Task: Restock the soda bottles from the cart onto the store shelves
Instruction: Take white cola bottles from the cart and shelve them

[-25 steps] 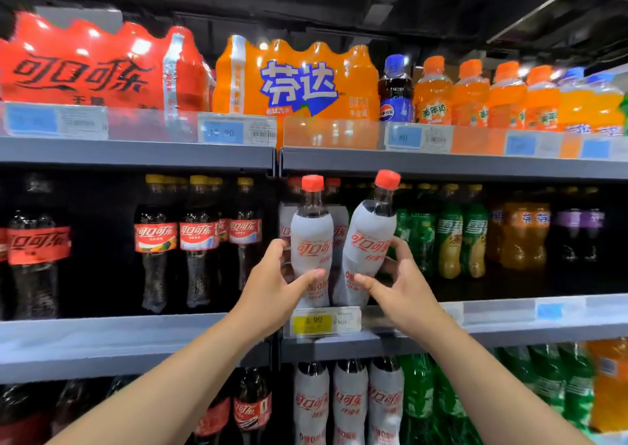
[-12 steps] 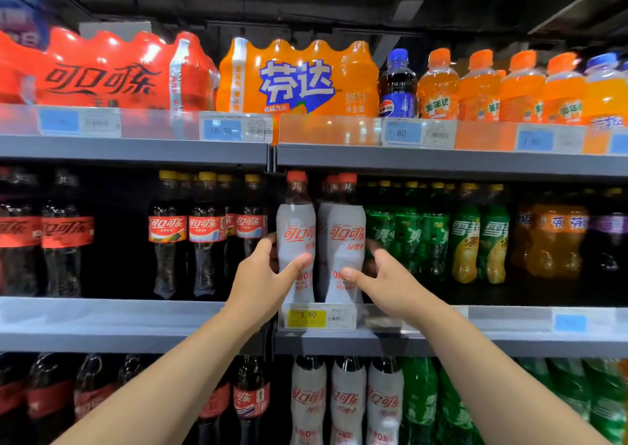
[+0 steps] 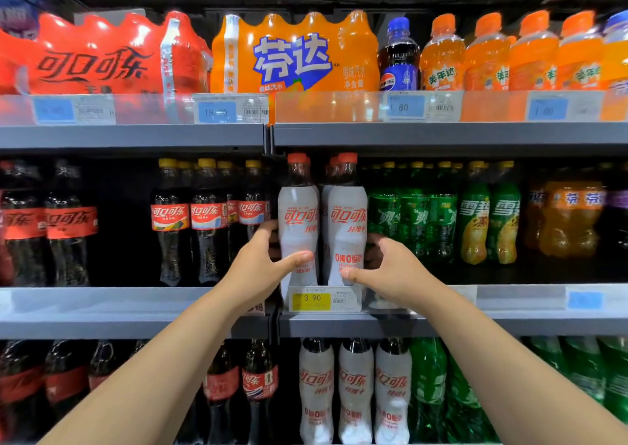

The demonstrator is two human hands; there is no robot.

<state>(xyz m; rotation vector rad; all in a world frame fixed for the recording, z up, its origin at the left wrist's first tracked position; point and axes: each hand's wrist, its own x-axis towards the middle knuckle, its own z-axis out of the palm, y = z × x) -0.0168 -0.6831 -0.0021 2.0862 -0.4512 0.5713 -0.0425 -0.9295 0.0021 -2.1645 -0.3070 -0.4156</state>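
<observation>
Store's middle shelf (image 3: 102,303), front edge: left bottle (image 3: 299,220) and right bottle (image 3: 347,220) upright, seemingly touching. Each grip wraps low from outside: left hand (image 3: 258,271) on left, right hand (image 3: 390,271) on right.

Two red-capped soda bottles in white sleeves, the left bottle (image 3: 298,213) and the right bottle (image 3: 347,217), are being held upright, side by side, at the front of the middle shelf (image 3: 119,312).

White-sleeved bottles (image 3: 298,227) with red lettering, red caps, yellow price tag (image 3: 311,301), grey shelf (image 3: 102,322)
</observation>
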